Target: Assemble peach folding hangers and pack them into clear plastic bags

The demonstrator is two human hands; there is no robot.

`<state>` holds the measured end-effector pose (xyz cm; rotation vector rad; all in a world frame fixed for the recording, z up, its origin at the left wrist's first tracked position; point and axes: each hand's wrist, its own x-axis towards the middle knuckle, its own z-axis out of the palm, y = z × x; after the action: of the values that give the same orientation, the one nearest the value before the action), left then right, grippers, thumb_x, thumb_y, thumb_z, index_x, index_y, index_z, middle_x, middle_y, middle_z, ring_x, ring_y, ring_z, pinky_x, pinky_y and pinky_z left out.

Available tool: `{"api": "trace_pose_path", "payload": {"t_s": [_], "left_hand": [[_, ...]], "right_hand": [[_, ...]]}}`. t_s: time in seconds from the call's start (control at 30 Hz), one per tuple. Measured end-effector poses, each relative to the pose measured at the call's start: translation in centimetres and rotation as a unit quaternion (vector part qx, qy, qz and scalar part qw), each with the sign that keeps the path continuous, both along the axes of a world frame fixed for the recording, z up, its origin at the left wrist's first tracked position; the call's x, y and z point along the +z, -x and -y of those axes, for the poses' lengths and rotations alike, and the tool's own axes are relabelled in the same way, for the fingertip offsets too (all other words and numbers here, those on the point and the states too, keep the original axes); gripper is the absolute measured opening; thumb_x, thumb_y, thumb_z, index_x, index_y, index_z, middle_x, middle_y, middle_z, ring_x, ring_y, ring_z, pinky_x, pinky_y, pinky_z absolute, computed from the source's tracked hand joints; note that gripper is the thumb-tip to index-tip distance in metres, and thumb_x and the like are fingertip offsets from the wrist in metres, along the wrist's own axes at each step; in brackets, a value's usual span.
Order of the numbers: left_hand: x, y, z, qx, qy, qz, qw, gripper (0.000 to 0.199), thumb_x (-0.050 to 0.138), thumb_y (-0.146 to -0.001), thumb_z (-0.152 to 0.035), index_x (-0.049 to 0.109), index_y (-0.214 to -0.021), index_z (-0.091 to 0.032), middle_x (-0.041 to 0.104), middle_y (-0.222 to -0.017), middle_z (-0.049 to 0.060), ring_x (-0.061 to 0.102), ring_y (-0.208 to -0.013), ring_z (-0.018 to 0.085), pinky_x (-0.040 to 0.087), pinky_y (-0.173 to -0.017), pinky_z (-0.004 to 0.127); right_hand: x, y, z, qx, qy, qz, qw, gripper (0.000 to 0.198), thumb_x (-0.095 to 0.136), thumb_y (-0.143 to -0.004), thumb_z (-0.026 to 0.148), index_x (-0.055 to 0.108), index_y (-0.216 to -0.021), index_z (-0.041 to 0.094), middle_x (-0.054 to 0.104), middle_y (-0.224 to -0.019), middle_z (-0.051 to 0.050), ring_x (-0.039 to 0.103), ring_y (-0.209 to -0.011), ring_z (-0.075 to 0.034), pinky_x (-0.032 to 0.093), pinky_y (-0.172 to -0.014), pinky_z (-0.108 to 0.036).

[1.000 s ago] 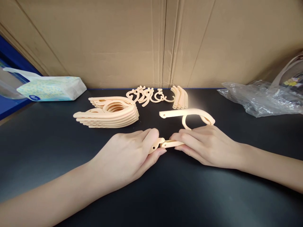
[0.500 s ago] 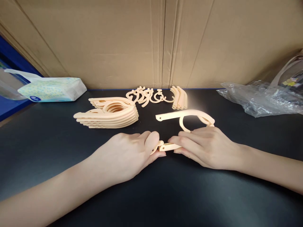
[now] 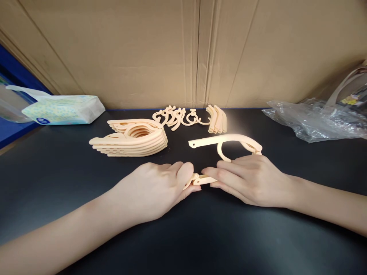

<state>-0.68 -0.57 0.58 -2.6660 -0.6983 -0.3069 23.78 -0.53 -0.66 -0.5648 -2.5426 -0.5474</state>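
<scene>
My right hand point(image 3: 252, 179) is closed around one arm of a cream plastic folding hanger point(image 3: 226, 139). The hanger's other arm and curved hook stick out behind my fingers, with a small hole at the free tip. Pinched in my left hand point(image 3: 160, 187) is a small cream hanger end piece point(image 3: 189, 181), mostly covered by my thumb and fingers. Its rounded knob meets the holed end of the arm in my right hand; I cannot tell whether the two are joined.
Stacked folded hangers point(image 3: 129, 147) lie behind my left hand. Loose hooks and small pieces point(image 3: 172, 116) and curved arm pieces point(image 3: 217, 119) sit by the cardboard wall point(image 3: 129, 53). A tissue pack point(image 3: 64, 110) is at the left, a clear plastic bag point(image 3: 312, 118) at the right.
Both hands have barely moved, shifting very slightly downward in the view. The end piece and the hanger arm's tip stay against each other.
</scene>
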Motion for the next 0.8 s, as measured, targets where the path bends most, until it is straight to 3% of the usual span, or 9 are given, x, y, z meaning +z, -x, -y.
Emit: {"api": "trace_pose_path", "payload": {"t_s": [0.57, 0.8], "left_hand": [[-0.08, 0.07, -0.03, -0.021, -0.125, -0.06, 0.99, 0.039, 0.024, -0.108, -0.026, 0.046, -0.076, -0.019, 0.048, -0.059, -0.003, 0.052, -0.042, 0.016, 0.033, -0.039, 0.032], [0.21, 0.25, 0.17, -0.031, -0.131, -0.05, 0.99, 0.036, 0.027, -0.107, -0.025, 0.048, -0.077, -0.019, 0.052, -0.063, -0.002, 0.055, -0.048, 0.016, 0.036, -0.041, 0.031]], "right_hand": [[-0.12, -0.27, -0.02, 0.011, 0.052, 0.023, 0.998, 0.034, 0.036, -0.107, 0.025, 0.068, -0.105, 0.014, 0.068, -0.073, 0.001, 0.052, -0.046, -0.009, 0.033, -0.042, -0.027], [-0.22, -0.35, -0.11, 0.021, 0.084, 0.02, 0.996, 0.035, 0.035, -0.107, 0.026, 0.067, -0.108, 0.013, 0.067, -0.074, 0.0, 0.054, -0.05, -0.01, 0.033, -0.044, -0.027]]}}
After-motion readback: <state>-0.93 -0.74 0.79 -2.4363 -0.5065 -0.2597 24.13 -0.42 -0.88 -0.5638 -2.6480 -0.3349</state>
